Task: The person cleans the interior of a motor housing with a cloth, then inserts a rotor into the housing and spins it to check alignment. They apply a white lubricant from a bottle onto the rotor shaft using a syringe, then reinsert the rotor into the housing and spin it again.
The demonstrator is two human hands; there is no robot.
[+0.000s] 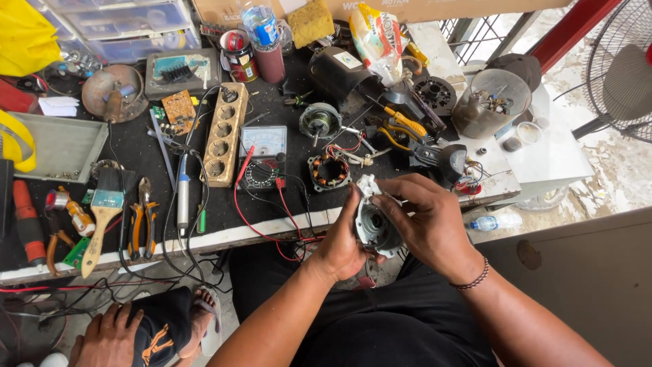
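My left hand cups a round grey metal motor housing from below and behind, just off the workbench's front edge. My right hand grips the housing from the right, its fingers curled over the top where a white plastic piece sticks out. A wound stator with copper coils lies on the black benchtop just beyond the hands. An analog multimeter with red and black leads sits to its left.
The black workbench holds a wooden socket strip, soldering iron, pliers, paintbrush, screwdrivers, motor parts and a clear jar. A metal tray sits at left. Another person's hand rests lower left. A fan stands at right.
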